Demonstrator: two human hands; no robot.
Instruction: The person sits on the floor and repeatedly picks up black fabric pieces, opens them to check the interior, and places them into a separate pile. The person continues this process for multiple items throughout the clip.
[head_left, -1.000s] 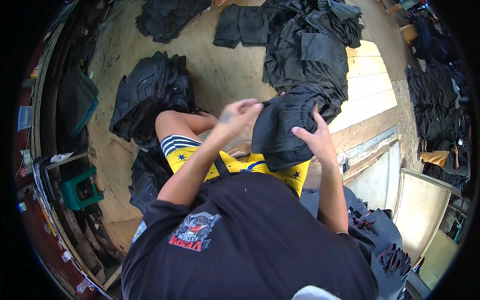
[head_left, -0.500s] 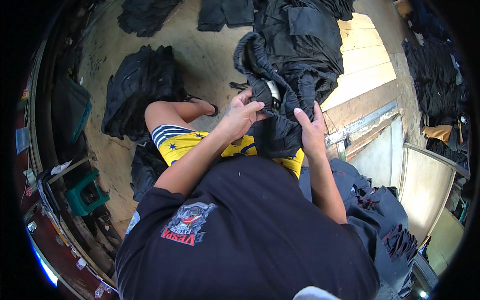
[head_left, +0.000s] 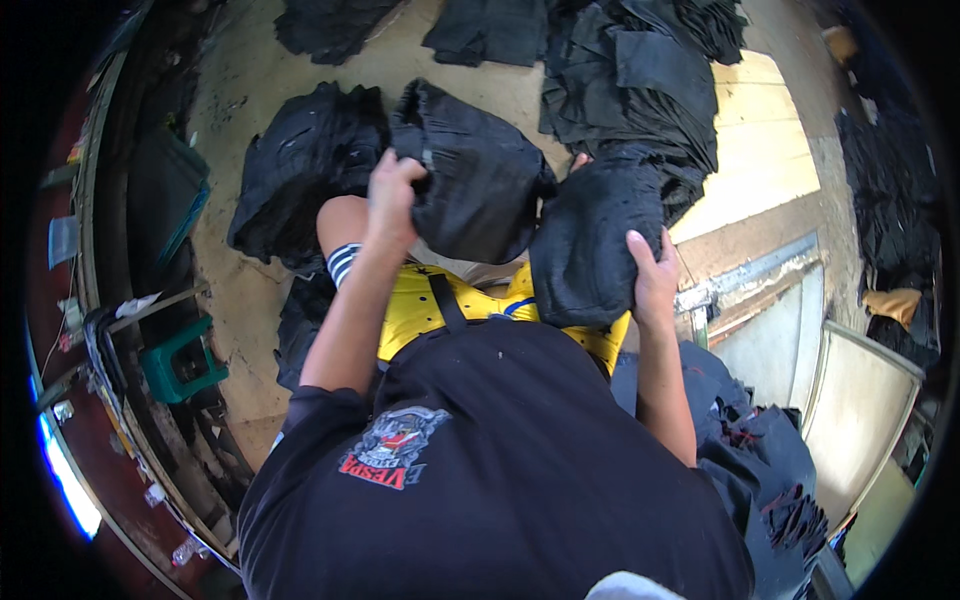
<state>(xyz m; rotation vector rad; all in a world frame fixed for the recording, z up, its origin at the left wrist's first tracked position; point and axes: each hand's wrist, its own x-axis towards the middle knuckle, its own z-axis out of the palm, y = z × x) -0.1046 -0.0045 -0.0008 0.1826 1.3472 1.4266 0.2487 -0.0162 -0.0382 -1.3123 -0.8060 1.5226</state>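
In front of me, over my lap, a black garment that looks like a pair of shorts (head_left: 470,175) is spread out between my hands. My left hand (head_left: 393,200) is closed on its left edge. My right hand (head_left: 653,272) grips the outer side of the right-hand part (head_left: 590,245), with the thumb on top and the other fingers partly hidden behind the cloth. The two parts meet near the middle; the join there is hard to make out. Just left of my left hand lies a heap of black garments (head_left: 305,165).
Stacked black garments (head_left: 625,100) lie beyond my hands, with another folded pile (head_left: 487,35) at the far side. Dark cloth pieces (head_left: 745,440) are heaped to my right, beside pale boards (head_left: 860,410). A green plastic stool (head_left: 185,365) stands at left.
My hands have moved apart, the left going left and forward. The garment, bunched with its gathered waistband showing before, is now spread wide. The view has shifted slightly.
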